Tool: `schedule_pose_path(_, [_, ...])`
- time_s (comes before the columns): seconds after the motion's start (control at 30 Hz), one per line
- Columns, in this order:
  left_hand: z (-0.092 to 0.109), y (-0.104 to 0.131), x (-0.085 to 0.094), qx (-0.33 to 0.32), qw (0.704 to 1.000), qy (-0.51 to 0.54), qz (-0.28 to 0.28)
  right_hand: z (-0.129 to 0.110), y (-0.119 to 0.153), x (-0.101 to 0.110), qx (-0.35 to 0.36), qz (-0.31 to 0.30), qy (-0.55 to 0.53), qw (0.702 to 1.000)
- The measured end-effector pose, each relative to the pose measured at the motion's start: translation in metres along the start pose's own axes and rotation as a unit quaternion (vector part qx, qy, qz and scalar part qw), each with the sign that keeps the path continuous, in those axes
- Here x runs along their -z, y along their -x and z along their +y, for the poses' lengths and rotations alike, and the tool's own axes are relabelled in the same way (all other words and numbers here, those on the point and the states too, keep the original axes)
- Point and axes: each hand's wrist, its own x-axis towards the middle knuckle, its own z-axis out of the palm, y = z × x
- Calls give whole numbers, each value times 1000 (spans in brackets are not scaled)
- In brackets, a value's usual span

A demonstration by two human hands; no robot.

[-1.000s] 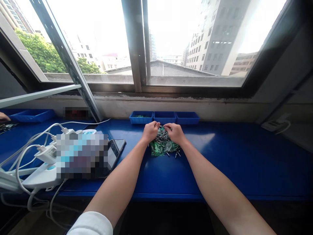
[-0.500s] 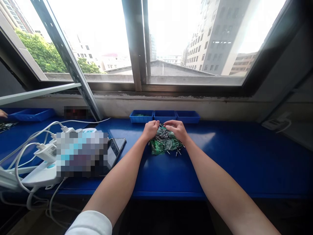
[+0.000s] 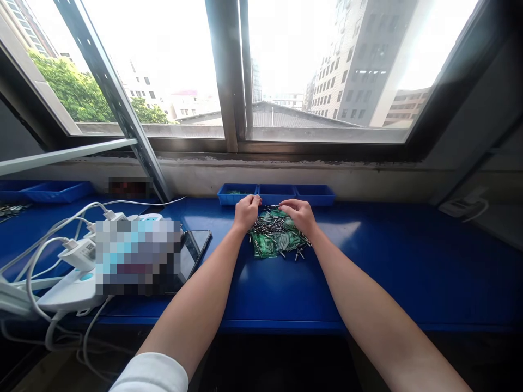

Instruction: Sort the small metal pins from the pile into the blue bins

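A loose heap of thin metal pins that look like blind rivets (image 3: 272, 223) lies mixed with see-through green plastic pieces (image 3: 267, 245) on the blue table. Over the heap's far left edge is my left hand (image 3: 246, 212), fingers curled in and thumb pressed to them; whatever they hold is hidden. My right hand (image 3: 300, 215) reaches in from the other side, thumb and forefinger nearly together at the top of the heap. A small thing may be between these fingertips, too tiny to make out. Several pins stick out at the front right of the heap.
Three joined blue bins (image 3: 278, 195) stand against the wall; the left one holds green pieces. On the left are a white power strip (image 3: 67, 291) with plugs and cables, a phone (image 3: 196, 247), a metal post (image 3: 141, 158) and more blue bins (image 3: 59, 191).
My left hand has moved slightly left and away from my right hand, widening the gap over the heap. My right hand's fingertips have drawn closer together. Another person's hand at far left has gone from view.
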Motion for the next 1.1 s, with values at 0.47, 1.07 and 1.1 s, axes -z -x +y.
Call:
schedule_pose_path(0.47, [-1,-2,9,56,997,-29,42,29,-17,31,-68,195,121,971])
schedule_pose_path(1.07, [-7,-1,8,53,985,-158,-41,58,-28,38,-117,169,63,977])
schedule_pose_path(1.1, [-8,-1,7,51,980,-185,-52,59,-28,38,-120,166,60,977])
